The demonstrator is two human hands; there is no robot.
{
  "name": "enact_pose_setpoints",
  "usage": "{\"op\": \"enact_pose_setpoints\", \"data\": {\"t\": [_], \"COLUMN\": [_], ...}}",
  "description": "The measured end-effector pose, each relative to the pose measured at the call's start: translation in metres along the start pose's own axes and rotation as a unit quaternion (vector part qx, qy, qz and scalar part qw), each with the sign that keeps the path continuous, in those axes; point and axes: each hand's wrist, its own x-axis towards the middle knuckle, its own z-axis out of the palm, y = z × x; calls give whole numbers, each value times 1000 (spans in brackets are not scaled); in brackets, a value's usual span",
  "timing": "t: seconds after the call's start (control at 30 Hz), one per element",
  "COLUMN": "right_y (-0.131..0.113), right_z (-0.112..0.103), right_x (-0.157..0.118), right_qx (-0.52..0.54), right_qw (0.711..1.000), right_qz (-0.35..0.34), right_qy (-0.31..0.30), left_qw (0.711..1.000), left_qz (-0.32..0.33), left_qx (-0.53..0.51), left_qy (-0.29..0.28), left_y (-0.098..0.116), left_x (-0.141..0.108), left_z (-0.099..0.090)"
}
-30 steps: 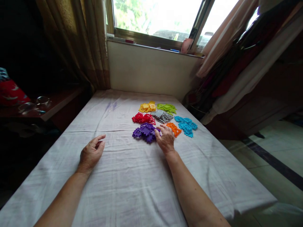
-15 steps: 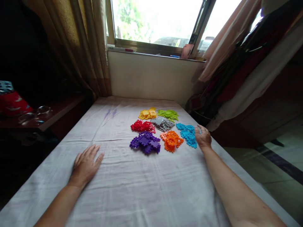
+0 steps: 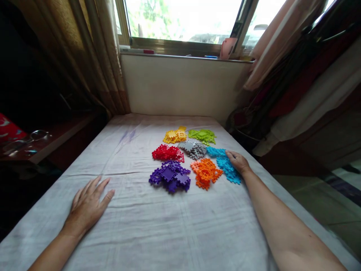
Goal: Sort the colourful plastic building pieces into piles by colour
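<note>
While the right hand rests on the blue pieces, its grip unclear, careless sweeping could mix in orange ones; the left hand lies spread.

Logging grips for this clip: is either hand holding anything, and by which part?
The left hand holds nothing. The right hand is on the blue pieces; whether it grips one cannot be told.
</note>
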Motion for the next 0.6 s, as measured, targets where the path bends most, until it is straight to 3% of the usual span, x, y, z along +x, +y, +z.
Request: {"op": "enact_pose_setpoints", "data": {"t": [0.27, 0.47, 0.6], "right_y": [-75, -137, -181], "right_z": [38, 82, 111], "right_x": [-38, -76, -105], "right_qx": [81, 136, 175], "right_qw": [993, 983, 963], "right_qz": [-75, -123, -204], "right_qy": [-40, -11, -28], "left_qw": [1000, 1000, 1000], "left_qz": [-4, 7, 13], "left_qx": [-8, -5, -2], "left_qy": [5, 10, 20], "left_y": [5, 7, 7], "left_x": [-2, -3, -5], "left_z": [-2, -3, -2]}}
